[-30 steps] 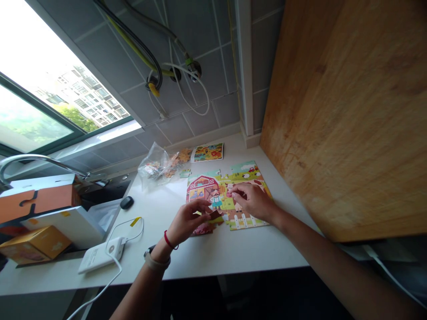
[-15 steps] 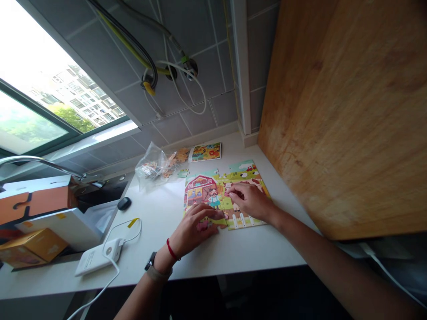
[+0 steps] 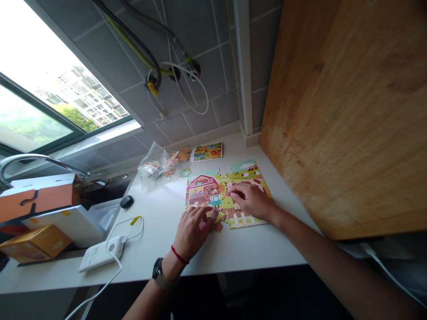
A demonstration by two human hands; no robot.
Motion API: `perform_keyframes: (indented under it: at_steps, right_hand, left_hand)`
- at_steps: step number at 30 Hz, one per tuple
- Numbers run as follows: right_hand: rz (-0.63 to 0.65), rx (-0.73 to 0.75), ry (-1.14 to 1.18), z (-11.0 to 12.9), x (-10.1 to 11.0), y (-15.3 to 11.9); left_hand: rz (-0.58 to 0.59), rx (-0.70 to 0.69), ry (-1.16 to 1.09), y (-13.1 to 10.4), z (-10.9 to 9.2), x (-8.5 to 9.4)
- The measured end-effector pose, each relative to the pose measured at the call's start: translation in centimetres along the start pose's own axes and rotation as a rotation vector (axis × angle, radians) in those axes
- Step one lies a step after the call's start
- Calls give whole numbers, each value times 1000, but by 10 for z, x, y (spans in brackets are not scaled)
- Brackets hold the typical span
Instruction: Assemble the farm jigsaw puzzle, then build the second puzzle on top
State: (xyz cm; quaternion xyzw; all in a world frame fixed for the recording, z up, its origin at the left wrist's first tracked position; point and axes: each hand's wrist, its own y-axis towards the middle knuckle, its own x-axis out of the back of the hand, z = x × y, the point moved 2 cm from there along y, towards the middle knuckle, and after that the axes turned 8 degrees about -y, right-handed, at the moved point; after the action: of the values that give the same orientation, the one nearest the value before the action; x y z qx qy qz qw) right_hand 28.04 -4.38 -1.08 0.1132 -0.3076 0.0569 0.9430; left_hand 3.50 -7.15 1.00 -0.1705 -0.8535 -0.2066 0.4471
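Observation:
A farm jigsaw puzzle [image 3: 227, 178] lies mostly joined on the white counter, showing a red barn, a farmer, a cow and a fence. Over its lower left corner is my left hand [image 3: 193, 229], thumb and fingers closed on a puzzle piece [image 3: 219, 218] that sits tilted and out of line with the rest. The fingers partly cover this piece. My right hand [image 3: 251, 200] rests on the cow part with its fingers curled together. Whatever lies between those fingertips is hidden.
Behind the puzzle are a loose piece [image 3: 184, 173], a clear plastic bag [image 3: 150, 171] of pieces and a picture card [image 3: 207, 151]. To the left lie a black mouse-like object [image 3: 126, 202], a white power bank [image 3: 102, 255] with a cable, and boxes [image 3: 43, 240]. A wooden panel [image 3: 347, 115] stands at right.
The lower left part of the puzzle, with the pink pig, has shifted and tilted under my left hand, which has turned more upright. My right hand has stayed nearly in place. The view has shifted slightly.

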Motion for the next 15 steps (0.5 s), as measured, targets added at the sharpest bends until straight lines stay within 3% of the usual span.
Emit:
perform_keyframes:
  at_steps: [8, 15]
  right_hand:
    - [11, -8, -36, 3, 1, 0]
    - [12, 5, -51, 3, 1, 0]
  left_hand:
    - [321, -276, -75, 16, 0, 21]
    - [260, -220, 28, 12, -1, 8]
